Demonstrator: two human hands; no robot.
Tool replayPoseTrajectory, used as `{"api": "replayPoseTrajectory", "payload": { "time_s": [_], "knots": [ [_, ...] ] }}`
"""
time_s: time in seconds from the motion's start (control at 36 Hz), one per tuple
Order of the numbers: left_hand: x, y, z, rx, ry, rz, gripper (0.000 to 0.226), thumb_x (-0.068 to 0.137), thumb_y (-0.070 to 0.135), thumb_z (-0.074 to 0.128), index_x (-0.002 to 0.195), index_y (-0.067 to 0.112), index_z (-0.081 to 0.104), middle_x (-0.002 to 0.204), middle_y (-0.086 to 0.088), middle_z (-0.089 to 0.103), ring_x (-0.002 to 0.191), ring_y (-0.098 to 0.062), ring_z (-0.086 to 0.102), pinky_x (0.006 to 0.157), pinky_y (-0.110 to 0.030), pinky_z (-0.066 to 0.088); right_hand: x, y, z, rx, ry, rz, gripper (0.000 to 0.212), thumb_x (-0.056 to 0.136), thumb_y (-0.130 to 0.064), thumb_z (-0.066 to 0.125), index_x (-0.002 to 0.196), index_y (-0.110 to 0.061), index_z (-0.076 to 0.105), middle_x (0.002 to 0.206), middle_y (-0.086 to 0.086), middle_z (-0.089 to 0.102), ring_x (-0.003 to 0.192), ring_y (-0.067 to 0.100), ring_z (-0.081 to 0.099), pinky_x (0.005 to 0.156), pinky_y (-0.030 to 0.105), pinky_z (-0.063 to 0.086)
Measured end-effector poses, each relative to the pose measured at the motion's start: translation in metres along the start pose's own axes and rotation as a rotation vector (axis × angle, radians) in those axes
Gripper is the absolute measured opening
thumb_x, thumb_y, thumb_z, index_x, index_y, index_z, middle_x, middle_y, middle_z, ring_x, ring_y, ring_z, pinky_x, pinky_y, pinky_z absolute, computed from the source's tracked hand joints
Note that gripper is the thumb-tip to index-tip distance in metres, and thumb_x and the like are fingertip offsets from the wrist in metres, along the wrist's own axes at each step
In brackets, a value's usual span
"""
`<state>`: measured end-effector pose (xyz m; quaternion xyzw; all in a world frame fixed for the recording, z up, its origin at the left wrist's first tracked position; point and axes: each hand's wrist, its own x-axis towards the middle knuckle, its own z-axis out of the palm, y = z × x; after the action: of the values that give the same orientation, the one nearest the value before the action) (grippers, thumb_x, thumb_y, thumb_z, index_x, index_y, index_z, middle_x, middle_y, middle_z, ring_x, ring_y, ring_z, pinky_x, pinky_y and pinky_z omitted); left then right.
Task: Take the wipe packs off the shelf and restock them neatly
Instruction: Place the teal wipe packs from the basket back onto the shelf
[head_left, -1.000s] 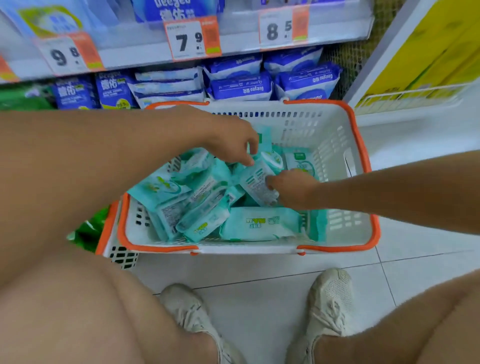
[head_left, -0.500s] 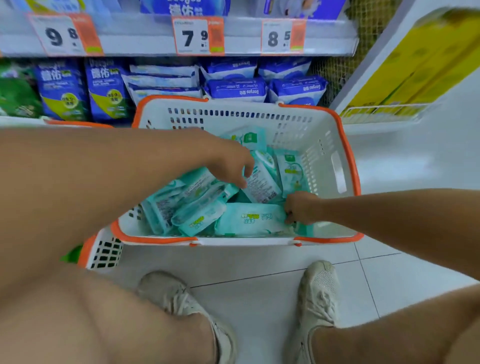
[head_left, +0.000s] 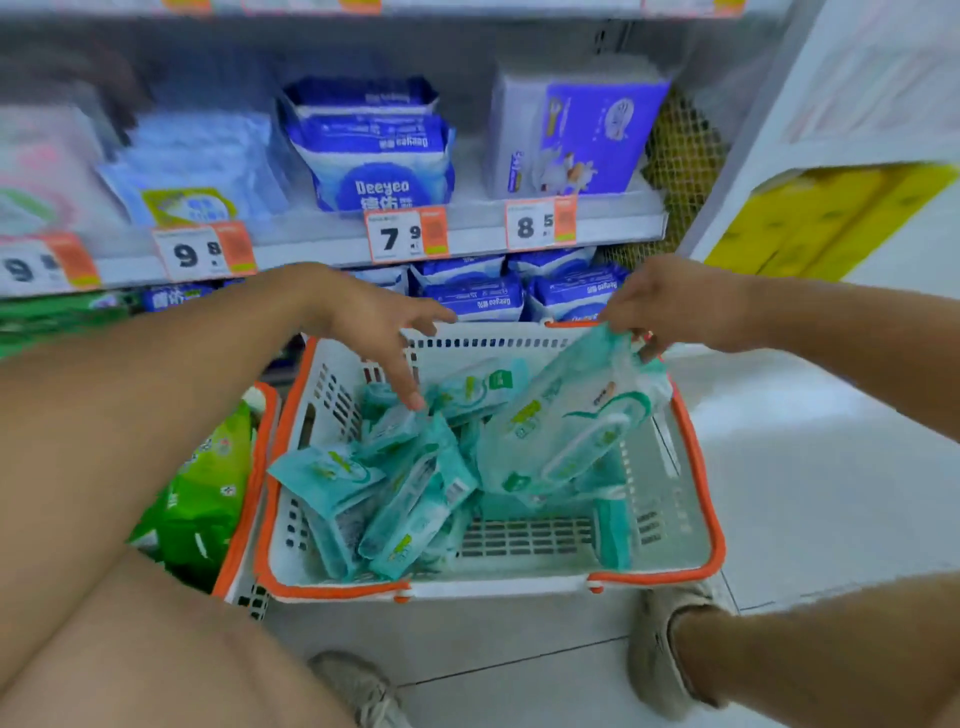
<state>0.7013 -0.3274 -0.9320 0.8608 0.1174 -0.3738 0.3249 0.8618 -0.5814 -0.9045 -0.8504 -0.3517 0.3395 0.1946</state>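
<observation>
Right hand (head_left: 670, 306) pinches one teal plastic wipe pack (head_left: 566, 426) at two o'clock – left hand (head_left: 374, 322) hovers, fingers straight; many packs left in the white orange-rimmed basket (head_left: 498, 587).

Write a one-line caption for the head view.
Right hand lifts a teal wipe pack from the basket; left hand reaches in.

The scene is bright and evenly lit, with soft shadow only under the shelf (head_left: 332, 244) boards and a pale sheen on the white floor (head_left: 810, 467) at right. Motion blur smears the upper left and the far edges, so the packs there lose their print, while the price tags (head_left: 405, 236) in the middle read fairly sharp. The wide lens bends the shelf lines and the basket (head_left: 696, 467) rim outward toward the corners.
</observation>
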Motion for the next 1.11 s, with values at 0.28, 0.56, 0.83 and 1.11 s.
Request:
{"api": "replayPoseTrajectory", "payload": {
  "time_s": [0.28, 0.56, 0.83, 1.11],
  "knots": [
    [-0.048, 0.046, -0.038, -0.919, 0.701, 0.49, 0.076, 0.049, 0.022, 0.093, 0.117, 0.031, 0.06, 0.107, 0.001, 0.07, 0.099, -0.018, 0.065, 0.084, -0.04, 0.054, -0.023, -0.028, -0.079, 1.108, 0.158, -0.139, 0.034, 0.097, -0.009, 0.047, 0.074, -0.012, 0.073, 0.075, 0.006, 0.072, 0.066, 0.022, 0.074, 0.066, 0.042, 0.062],
    [-0.112, 0.123, -0.057, -0.889, 1.343, 0.649, 0.04, 0.086, 0.019, 0.074, 0.121, 0.025, 0.058, 0.1, 0.006, 0.071, 0.082, -0.004, 0.067, 0.076, -0.024, 0.058, -0.053, -0.087, -0.102, 0.78, 0.424, -0.448, 0.076, 0.063, -0.037, 0.09, 0.123, -0.014, 0.05, 0.108, 0.005, 0.069, 0.084, 0.009, 0.072, 0.064, 0.025, 0.056],
    [-0.101, 0.151, -0.197, -0.588, 1.427, 0.672, 0.055, 0.084, 0.023, 0.078, 0.125, 0.029, 0.043, 0.106, 0.001, 0.064, 0.087, -0.012, 0.064, 0.089, -0.037, 0.056, 0.034, -0.153, -0.235, 0.3, 0.678, -0.639, 0.087, 0.058, -0.015, 0.095, 0.134, -0.021, 0.054, 0.115, 0.002, 0.067, 0.095, 0.012, 0.07, 0.083, 0.029, 0.059],
    [0.011, 0.115, -0.278, -0.179, 0.905, 0.287, 0.112, 0.088, 0.005, 0.07, 0.153, 0.024, -0.02, 0.152, -0.001, 0.031, 0.118, -0.018, 0.051, 0.096, -0.028, 0.046, 0.173, -0.164, -0.276, -0.775, 0.551, -0.383, 0.113, 0.06, -0.051, 0.09, 0.152, -0.042, 0.025, 0.153, -0.004, 0.04, 0.138, 0.027, 0.042, 0.107, 0.052, 0.038]
  ]
}}
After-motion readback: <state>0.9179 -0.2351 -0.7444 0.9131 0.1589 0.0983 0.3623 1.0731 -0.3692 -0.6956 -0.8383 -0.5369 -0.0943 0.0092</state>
